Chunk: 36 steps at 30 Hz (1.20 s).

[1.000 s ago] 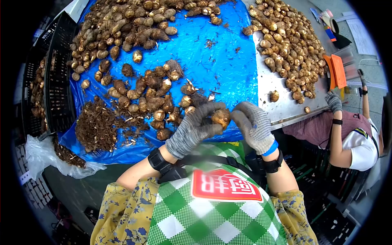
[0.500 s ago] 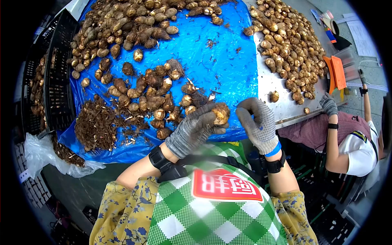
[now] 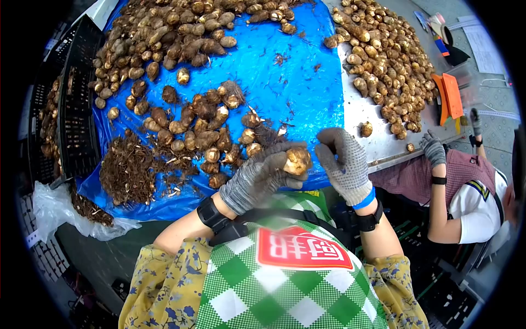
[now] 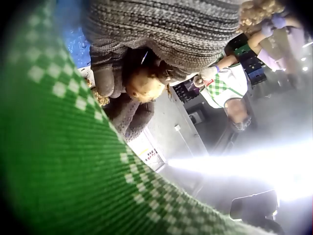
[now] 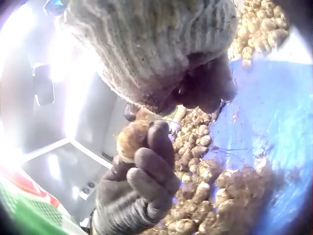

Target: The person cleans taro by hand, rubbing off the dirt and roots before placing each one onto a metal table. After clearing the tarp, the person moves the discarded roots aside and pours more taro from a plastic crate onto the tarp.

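In the head view my gloved left hand (image 3: 257, 178) grips a small taro corm (image 3: 297, 160) between thumb and fingers, its pale, peeled-looking face turned outward. The same corm (image 5: 131, 139) shows in the right wrist view, with grey gloved fingers (image 5: 151, 166) curled round it. Just to its right hovers my gloved right hand (image 3: 346, 164), apart from the corm, with fingers loosely bent and no object visible in them. Beyond my left hand, several hairy brown taros (image 3: 205, 137) lie on a blue sheet (image 3: 285, 77).
A heap of rough taros (image 3: 164, 33) covers the sheet's far left; cleaner taros (image 3: 392, 66) are piled on the metal table (image 3: 356, 134). Root scraps (image 3: 129, 170) form a mound near a black crate (image 3: 82, 98). Another person (image 3: 460, 186) stands at the right, by an orange holder (image 3: 449, 96).
My right hand has drawn back from the corm and stays beside it. The corm has turned in my left hand, showing a paler face. The other person's arms have moved closer to the body.
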Each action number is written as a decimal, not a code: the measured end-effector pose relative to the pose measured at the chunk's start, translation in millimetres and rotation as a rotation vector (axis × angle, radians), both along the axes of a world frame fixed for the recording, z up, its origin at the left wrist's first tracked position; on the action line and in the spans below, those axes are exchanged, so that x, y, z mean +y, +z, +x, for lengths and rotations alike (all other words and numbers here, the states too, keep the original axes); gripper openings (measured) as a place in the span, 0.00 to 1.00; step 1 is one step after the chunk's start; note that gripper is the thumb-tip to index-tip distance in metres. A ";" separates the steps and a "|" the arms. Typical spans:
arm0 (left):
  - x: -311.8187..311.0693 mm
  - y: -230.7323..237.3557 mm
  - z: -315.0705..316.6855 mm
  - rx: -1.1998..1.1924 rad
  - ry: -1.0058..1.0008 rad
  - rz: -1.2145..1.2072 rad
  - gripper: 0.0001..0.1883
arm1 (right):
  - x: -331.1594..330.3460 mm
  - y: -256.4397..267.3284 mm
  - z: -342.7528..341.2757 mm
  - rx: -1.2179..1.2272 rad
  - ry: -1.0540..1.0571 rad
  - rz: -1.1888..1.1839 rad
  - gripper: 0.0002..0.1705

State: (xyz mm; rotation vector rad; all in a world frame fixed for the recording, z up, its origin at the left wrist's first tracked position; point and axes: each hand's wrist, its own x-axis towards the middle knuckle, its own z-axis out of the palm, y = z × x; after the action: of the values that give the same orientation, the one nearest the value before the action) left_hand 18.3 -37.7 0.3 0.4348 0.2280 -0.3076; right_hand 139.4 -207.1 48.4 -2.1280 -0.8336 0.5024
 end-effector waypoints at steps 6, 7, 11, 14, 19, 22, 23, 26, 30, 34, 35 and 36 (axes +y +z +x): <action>-0.4 6.1 3.6 -0.086 -0.037 0.310 0.29 | 8.2 11.4 0.5 -0.144 0.262 0.070 0.15; 0.3 5.5 2.5 -0.117 -0.062 0.420 0.28 | 9.5 12.4 -1.3 -0.145 0.256 0.071 0.13; 0.1 13.2 2.4 -0.053 -0.078 0.283 0.28 | 13.8 3.8 -6.6 -0.216 0.120 0.065 0.05; 2.1 8.5 3.3 -0.003 -0.052 0.098 0.29 | 12.6 -6.4 -4.9 -0.248 0.038 -0.056 0.04; -0.5 -17.8 -7.5 -0.247 0.117 0.263 0.27 | 5.9 -0.9 -6.4 -0.020 0.035 -0.052 0.13; -2.7 -14.4 -3.4 -0.247 0.054 0.497 0.26 | 17.8 14.7 -12.2 -0.035 0.069 -0.098 0.19; -0.8 -12.2 -0.8 -0.169 0.016 0.439 0.26 | 17.5 16.5 -9.9 -0.088 0.149 -0.183 0.18; 2.9 -8.5 1.3 -0.128 -0.022 0.388 0.28 | 21.0 14.9 -15.4 -0.173 0.248 -0.126 0.13; 3.5 -6.6 -5.7 -0.554 0.103 0.957 0.25 | 16.4 -2.2 -19.4 0.033 0.148 0.113 0.13; -0.2 -20.0 -11.8 -0.111 -0.036 0.224 0.21 | 2.9 -6.3 -3.3 0.099 -0.109 -0.015 0.10; 2.9 -18.1 -9.1 -0.063 -0.037 -0.070 0.21 | -1.2 -13.4 -0.3 0.080 -0.139 0.014 0.09; 5.0 -16.3 -7.3 -0.013 -0.039 -0.365 0.21 | -0.6 -14.8 1.1 0.062 -0.170 0.042 0.08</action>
State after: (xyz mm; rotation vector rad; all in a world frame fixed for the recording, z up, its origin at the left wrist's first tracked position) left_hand 11.1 -32.7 -16.0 0.0812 0.1459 -0.3760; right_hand 140.4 -207.6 33.6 -2.1110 -0.6167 0.4553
